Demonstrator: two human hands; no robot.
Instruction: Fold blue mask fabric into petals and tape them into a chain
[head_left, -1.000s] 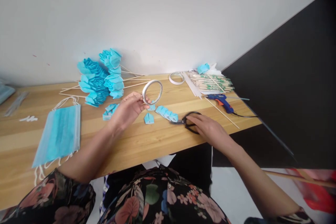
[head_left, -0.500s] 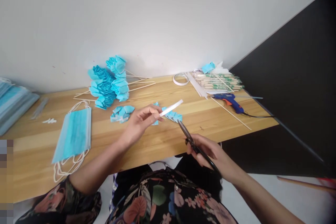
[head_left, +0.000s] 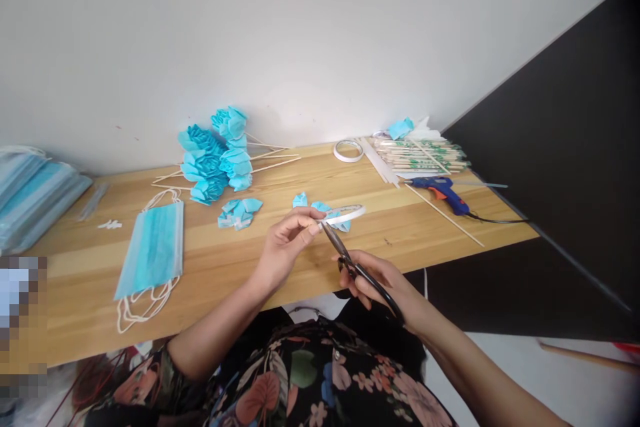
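My left hand (head_left: pixel 293 243) pinches a narrow roll of white tape (head_left: pixel 353 217) between thumb and fingers, above the wooden table. Wrapped round the handles of dark scissors (head_left: pixel 345 255), my right hand (head_left: pixel 383 280) points their blades up and left. The blade tips reach the tape right beside my left fingertips; whether they touch it I cannot tell. Behind and below the tape lie small folded pieces of blue mask fabric (head_left: pixel 300 199), partly covered by it. Another little pile of blue folded pieces (head_left: pixel 240 212) sits left of my left hand.
Blue fabric flowers on sticks (head_left: pixel 203 157) lie by the wall. A stack of masks (head_left: pixel 40 197) and more masks (head_left: pixel 153 247) are on the left. At right are a tape roll (head_left: pixel 349 151), bundled sticks (head_left: pixel 420 155), a blue glue gun (head_left: pixel 443 192) and a loose stick (head_left: pixel 445 215).
My hands have come closer together, bringing the scissor tips to the tape. The tape has turned, so its ring shape now shows. The whole view has shifted slightly.
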